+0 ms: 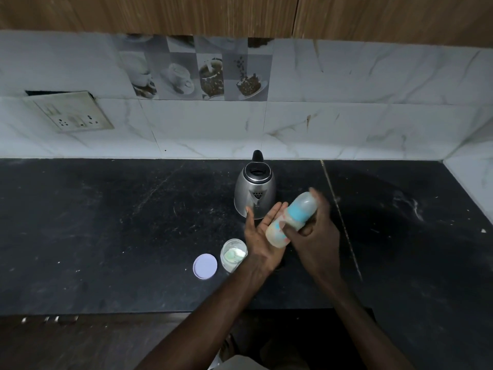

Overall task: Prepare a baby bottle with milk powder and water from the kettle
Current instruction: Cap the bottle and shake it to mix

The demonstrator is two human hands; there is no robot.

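My right hand [316, 236] grips a baby bottle [292, 220] with a blue collar and clear cap, tilted with its cap end up toward the right; the bottle is motion-blurred. The bottle's base rests against the flat palm of my left hand [260, 241], whose fingers are spread. Just behind my hands a steel kettle [254, 189] with a black lid and handle stands on the counter. To the left of my left wrist sits an uncapped clear jar [233, 255] holding pale milk powder, with its round lilac lid [205, 266] lying flat beside it.
The black stone counter [106, 222] runs the full width, with a seam line right of the kettle. A marble-tile wall with a socket plate [72, 112] stands behind. Wooden cabinets hang overhead. The counter's front edge is close to my body.
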